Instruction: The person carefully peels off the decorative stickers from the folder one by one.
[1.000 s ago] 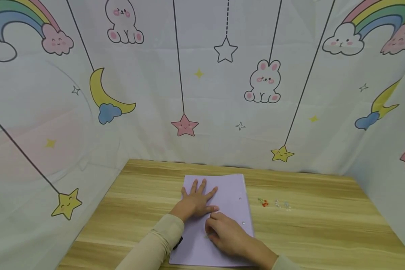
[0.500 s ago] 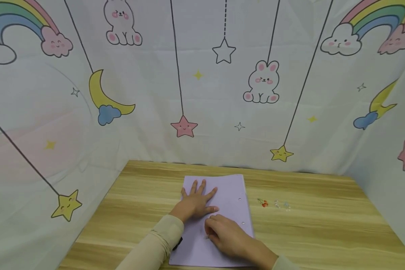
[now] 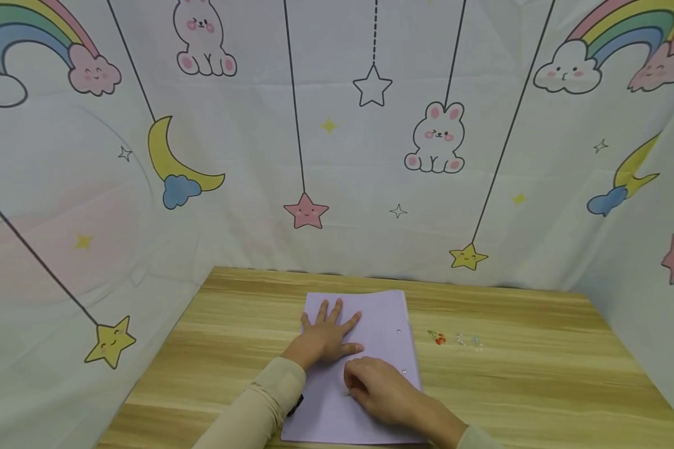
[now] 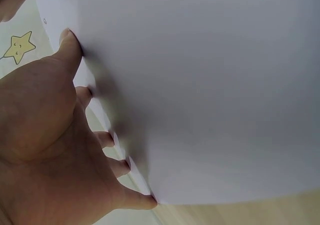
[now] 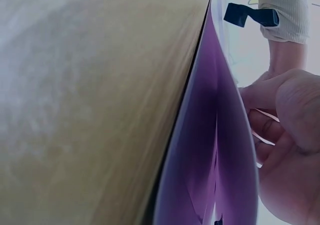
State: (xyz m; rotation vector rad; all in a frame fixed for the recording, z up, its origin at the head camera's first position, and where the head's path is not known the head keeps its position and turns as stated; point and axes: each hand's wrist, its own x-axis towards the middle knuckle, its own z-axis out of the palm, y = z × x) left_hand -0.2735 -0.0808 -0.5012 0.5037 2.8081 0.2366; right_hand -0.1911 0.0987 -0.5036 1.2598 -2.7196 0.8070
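Note:
A light purple folder (image 3: 379, 312) lies flat on the wooden table, its layers slightly parted at the edge in the right wrist view. My left hand (image 3: 322, 337) rests on its upper left part with fingers spread; the left wrist view shows the fingertips against the pale cover. Lower on the cover, my right hand (image 3: 379, 390) has its fingers curled in and pinches a small pale piece (image 3: 346, 393), mostly hidden by the thumb and fingers. Two small shiny round studs (image 3: 399, 331) sit along the folder's right side.
To the right of the folder, a red cherry piece (image 3: 438, 337) and several small clear and bluish pieces (image 3: 468, 340) lie on the wooden table (image 3: 517, 386). A white cloth (image 3: 359, 156) printed with stars and rabbits hangs behind. A black device (image 5: 250, 15) hangs by the left sleeve.
My right hand has shifted very slightly to the right over the cover, still pinching the small piece. The left hand stays in place on the folder.

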